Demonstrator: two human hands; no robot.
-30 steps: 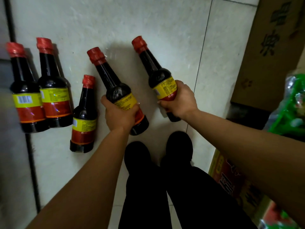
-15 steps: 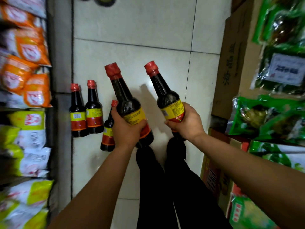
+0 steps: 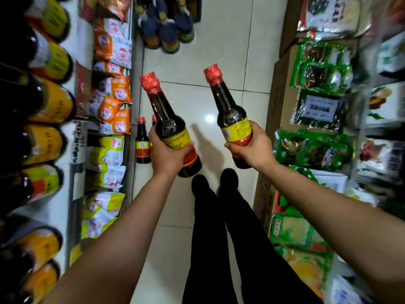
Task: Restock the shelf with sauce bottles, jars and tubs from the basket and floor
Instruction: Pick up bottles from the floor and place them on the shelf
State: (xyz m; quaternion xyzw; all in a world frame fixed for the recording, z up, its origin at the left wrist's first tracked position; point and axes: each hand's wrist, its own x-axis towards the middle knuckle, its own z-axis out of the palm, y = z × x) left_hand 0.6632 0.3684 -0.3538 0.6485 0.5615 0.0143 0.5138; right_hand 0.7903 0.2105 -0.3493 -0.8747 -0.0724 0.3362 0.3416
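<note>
Narrow aisle, this, with a pale tiled floor (image 3: 219, 51) between the racks. The person's left hand (image 3: 168, 153) is wrapped round the labelled belly of a dark sauce bottle (image 3: 168, 126); the right hand (image 3: 255, 148) grips a second sauce bottle (image 3: 232, 115) the same way, low on the label. Both bottles are red-capped, tilted with necks away from the body, clear of the floor and apart from each other.

To my eye the step is the carry from floor to shelf. Done well, it means turning to the shelf (image 3: 68, 189) on the person's left, bringing each bottle upright before it goes in, and setting one down at a time so the glass doesn't knock the yellow-labelled bottles (image 3: 41, 102) standing there. A grip this low leaves the neck free to swing, so go slowly at the shelf lip.

Just beyond the left hand, two more matching bottles (image 3: 142, 141) stand on the tiles, one half hidden behind the held bottle; I'd guess they go next. Further out, orange and yellow packets (image 3: 114, 106) fill the lower shelf; a cluster of blue-topped bottles (image 3: 166, 29) sits at the aisle's far end; a cardboard box (image 3: 278, 102) and green packets (image 3: 317, 69) line the right. No basket shows.
</note>
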